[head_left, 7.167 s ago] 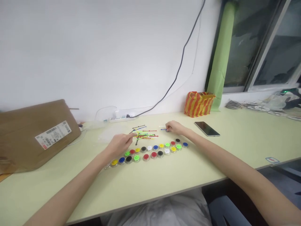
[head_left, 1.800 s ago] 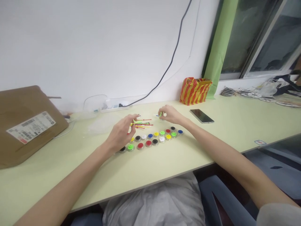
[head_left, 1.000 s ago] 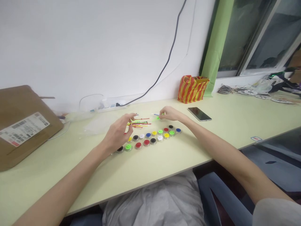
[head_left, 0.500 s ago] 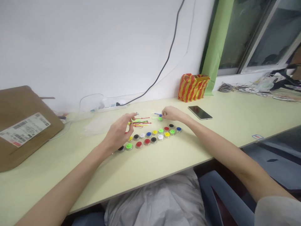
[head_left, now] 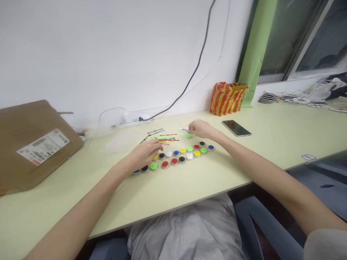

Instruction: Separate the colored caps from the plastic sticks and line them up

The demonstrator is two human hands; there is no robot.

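Observation:
Two rows of small round pieces with coloured caps, among them a red one (head_left: 174, 161) and a green one (head_left: 154, 166), stand on the pale table (head_left: 189, 184). Behind them lies a loose pile of thin coloured sticks (head_left: 168, 138). My left hand (head_left: 148, 153) hovers over the left end of the rows, fingers bent and close together; whether anything is between them is hidden. At the right of the pile my right hand (head_left: 199, 129) pinches something small beside a green-capped piece (head_left: 189, 136), near some blue and white sticks.
A cardboard box (head_left: 32, 144) leans at the left. Behind are clear plastic bags (head_left: 116, 141) and a power strip (head_left: 132, 121) with a black cable. A striped bag (head_left: 228, 99) and a phone (head_left: 236, 128) lie right; stacked discs (head_left: 268, 97) are farther off.
My left hand has dropped lower and nearer the capped pieces, its fingers closer together, uncovering more sticks. My right hand stays by the green-capped piece. The whole view has shifted slightly.

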